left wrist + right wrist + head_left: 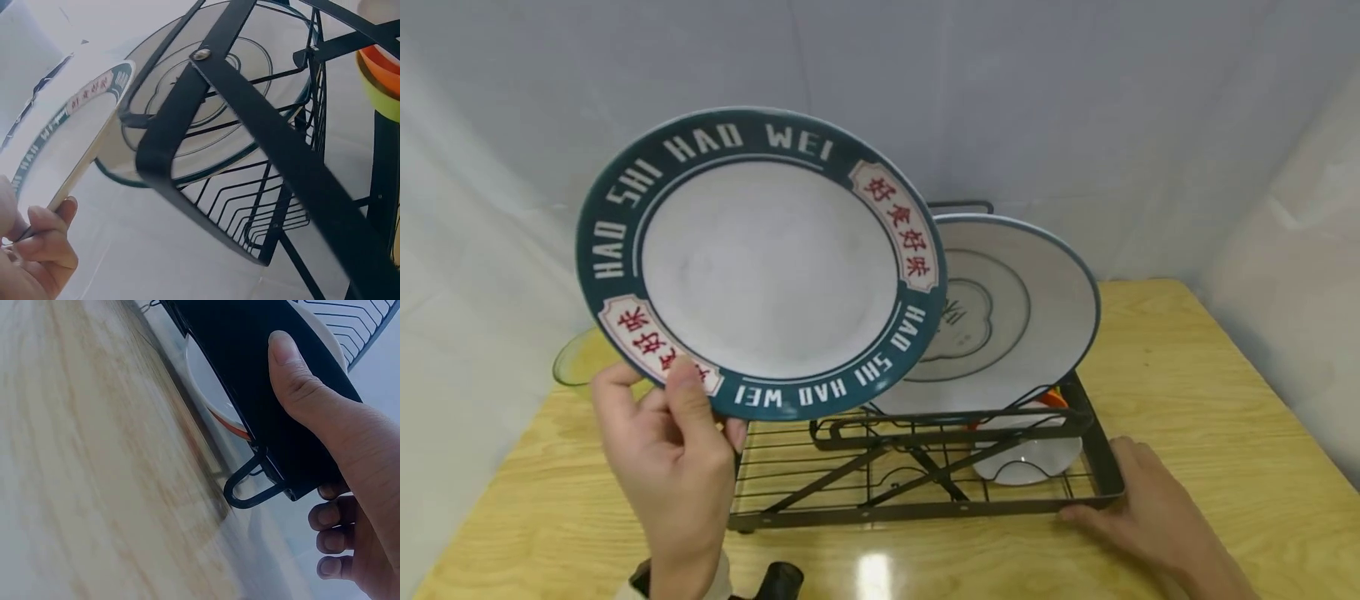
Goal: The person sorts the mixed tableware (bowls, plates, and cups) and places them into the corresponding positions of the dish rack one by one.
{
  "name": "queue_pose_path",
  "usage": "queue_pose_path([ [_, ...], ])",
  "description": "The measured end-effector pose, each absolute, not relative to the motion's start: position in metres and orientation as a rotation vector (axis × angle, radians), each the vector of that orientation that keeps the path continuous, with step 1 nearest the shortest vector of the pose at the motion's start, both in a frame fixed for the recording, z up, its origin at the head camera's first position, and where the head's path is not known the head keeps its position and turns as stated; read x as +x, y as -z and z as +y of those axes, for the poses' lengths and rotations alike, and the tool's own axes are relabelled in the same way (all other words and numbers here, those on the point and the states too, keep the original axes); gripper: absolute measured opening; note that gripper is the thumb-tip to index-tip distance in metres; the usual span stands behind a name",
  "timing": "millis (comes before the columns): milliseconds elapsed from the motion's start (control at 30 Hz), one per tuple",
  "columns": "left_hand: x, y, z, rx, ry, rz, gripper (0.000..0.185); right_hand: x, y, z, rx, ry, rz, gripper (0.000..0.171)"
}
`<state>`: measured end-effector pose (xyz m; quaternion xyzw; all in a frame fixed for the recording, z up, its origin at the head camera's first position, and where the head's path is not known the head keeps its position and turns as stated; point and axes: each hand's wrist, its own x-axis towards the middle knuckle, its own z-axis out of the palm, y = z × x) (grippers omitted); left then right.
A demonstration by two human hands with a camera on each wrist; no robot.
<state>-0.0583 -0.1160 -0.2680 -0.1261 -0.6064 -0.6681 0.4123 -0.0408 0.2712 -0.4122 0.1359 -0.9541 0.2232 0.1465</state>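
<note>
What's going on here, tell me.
A person is handling dishes at a black wire rack. The left hand holds a green-rimmed plate up by its lower edge, face toward the head camera, while the right hand grips the rack's right end. A second plate stands tilted in the rack, partly hidden behind the first in the head view. A white bowl shows through the bars at the right.

teal-rimmed white plate, lettered white and red; black rack; yellow wood-grained table
</note>
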Motion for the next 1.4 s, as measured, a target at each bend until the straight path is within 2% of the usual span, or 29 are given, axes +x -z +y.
queue_pose_path([
  [133, -0.06, 0.267, -0.106, -0.278, 1.576, -1.607, 0.018, -0.038, 0.409, 0.271, 0.399, -0.623, -2.768, 0.073],
  [333, -0.066, 0.27, -0.094, -0.353, 1.37, -1.681, 0.015, -0.038, 0.407, 0.271, 0.376, -0.622, -2.799, 0.073],
  [667, -0.069, 0.274, -0.083, -0.54, 1.082, -1.756, 0.032, -0.039, 0.406, 0.271, 0.371, -0.636, -2.808, 0.076],
  [1033, -0.073, 0.276, -0.077, -0.643, 0.848, -1.747, 0.027, -0.038, 0.402, 0.271, 0.32, -0.674, -2.869, 0.076],
  [1400, -0.072, 0.275, -0.073, -0.762, 0.86, -1.813, 0.024, -0.036, 0.406, 0.273, 0.324, -0.679, -2.842, 0.073],
])
